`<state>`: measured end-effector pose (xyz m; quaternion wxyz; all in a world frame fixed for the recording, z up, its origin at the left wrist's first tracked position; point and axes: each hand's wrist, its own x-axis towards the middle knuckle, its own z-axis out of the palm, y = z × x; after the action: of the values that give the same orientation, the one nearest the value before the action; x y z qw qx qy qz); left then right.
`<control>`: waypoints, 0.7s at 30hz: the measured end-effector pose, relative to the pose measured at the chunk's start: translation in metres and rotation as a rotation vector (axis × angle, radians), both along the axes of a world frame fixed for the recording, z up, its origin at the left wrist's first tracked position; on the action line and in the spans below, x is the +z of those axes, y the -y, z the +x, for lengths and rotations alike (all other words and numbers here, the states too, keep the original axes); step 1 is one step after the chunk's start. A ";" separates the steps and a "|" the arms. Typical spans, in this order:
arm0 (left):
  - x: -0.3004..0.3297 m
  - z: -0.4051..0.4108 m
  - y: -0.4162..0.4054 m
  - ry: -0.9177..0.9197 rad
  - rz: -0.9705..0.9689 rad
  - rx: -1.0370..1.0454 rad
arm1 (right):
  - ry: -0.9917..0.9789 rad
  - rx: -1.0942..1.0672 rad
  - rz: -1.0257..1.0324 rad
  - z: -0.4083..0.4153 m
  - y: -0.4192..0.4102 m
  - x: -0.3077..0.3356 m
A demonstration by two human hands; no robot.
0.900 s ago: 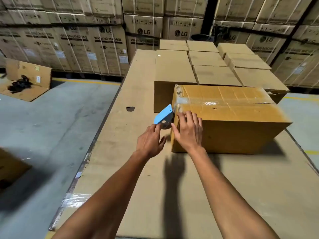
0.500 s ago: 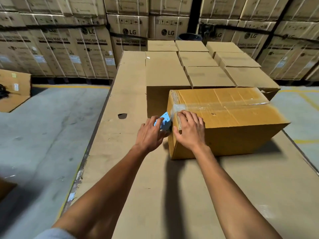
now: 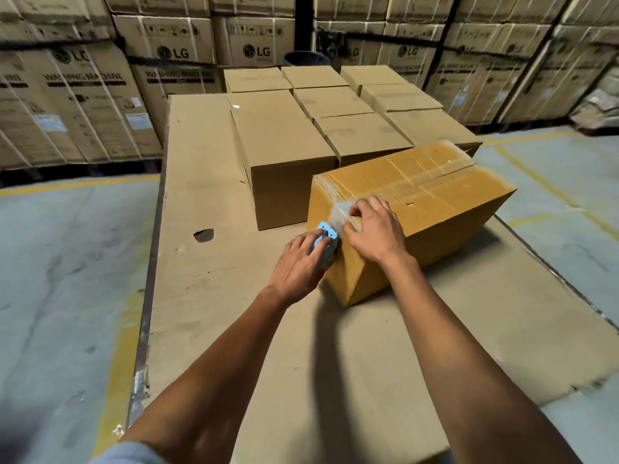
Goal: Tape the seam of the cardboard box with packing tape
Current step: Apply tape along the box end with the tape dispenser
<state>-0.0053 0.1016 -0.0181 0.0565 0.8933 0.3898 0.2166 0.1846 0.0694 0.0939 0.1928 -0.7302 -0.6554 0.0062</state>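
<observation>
Two hands at near end of cardboard box [image 3: 418, 209] on surface [image 3: 368, 346]. Blue tape dispenser [image 3: 326, 241], in left hand [image 3: 298, 262] grip, now lower, down end face from top edge. Right hand [image 3: 375, 229] flat, open, pressing tape [image 3: 343, 209] over corner. Top seam covered; cut probably next, blade unclear.

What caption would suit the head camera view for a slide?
Left hand holds a blue tape dispenser at the cardboard box end; right hand presses the tape.
</observation>
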 end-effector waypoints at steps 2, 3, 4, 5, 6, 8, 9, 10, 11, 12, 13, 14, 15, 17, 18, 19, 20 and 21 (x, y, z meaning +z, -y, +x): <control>-0.005 -0.002 -0.004 -0.005 0.001 0.001 | -0.005 -0.043 -0.010 -0.006 -0.007 0.000; -0.007 -0.004 -0.006 -0.008 -0.007 0.004 | 0.006 -0.063 -0.021 -0.008 -0.011 -0.001; -0.008 -0.004 -0.008 -0.005 -0.018 0.001 | 0.014 -0.077 -0.036 -0.009 -0.014 -0.003; -0.009 -0.006 -0.009 0.000 -0.031 -0.011 | 0.019 -0.089 -0.053 -0.010 -0.017 -0.005; -0.009 -0.006 -0.011 0.008 -0.040 -0.026 | 0.024 -0.096 -0.072 -0.011 -0.020 -0.006; -0.010 -0.006 -0.015 0.026 -0.049 -0.048 | 0.037 -0.107 -0.120 -0.012 -0.025 -0.009; -0.011 -0.005 -0.016 0.034 -0.055 -0.053 | 0.039 -0.109 -0.147 -0.012 -0.027 -0.010; -0.013 -0.004 -0.018 0.040 -0.065 -0.056 | 0.040 -0.109 -0.177 -0.011 -0.029 -0.010; -0.014 -0.003 -0.020 0.046 -0.076 -0.059 | 0.044 -0.104 -0.202 -0.011 -0.031 -0.011; -0.015 -0.002 -0.022 0.053 -0.086 -0.061 | 0.051 -0.097 -0.220 -0.010 -0.033 -0.010; -0.016 -0.001 -0.023 0.062 -0.092 -0.063 | 0.058 -0.088 -0.232 -0.010 -0.034 -0.010; -0.017 -0.001 -0.023 0.072 -0.088 -0.063 | 0.061 -0.078 -0.238 -0.009 -0.034 -0.008; -0.018 -0.001 -0.023 0.079 -0.080 -0.063 | 0.062 -0.070 -0.243 -0.008 -0.034 -0.007; -0.022 -0.002 -0.024 0.081 -0.061 -0.065 | 0.055 -0.060 -0.251 -0.007 -0.034 -0.008; -0.025 -0.003 -0.024 0.080 -0.052 -0.069 | 0.051 -0.057 -0.253 -0.006 -0.034 -0.008; -0.027 -0.004 -0.024 0.081 -0.043 -0.074 | 0.047 -0.055 -0.253 -0.006 -0.034 -0.009; -0.029 -0.005 -0.025 0.084 -0.036 -0.080 | 0.044 -0.057 -0.251 -0.005 -0.034 -0.009; -0.031 -0.006 -0.026 0.083 -0.029 -0.083 | 0.038 -0.061 -0.247 -0.005 -0.034 -0.008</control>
<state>-0.0114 0.1279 -0.0491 0.0945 0.8980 0.3526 0.2454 0.1798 0.1037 0.0854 0.0888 -0.7678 -0.6309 0.0673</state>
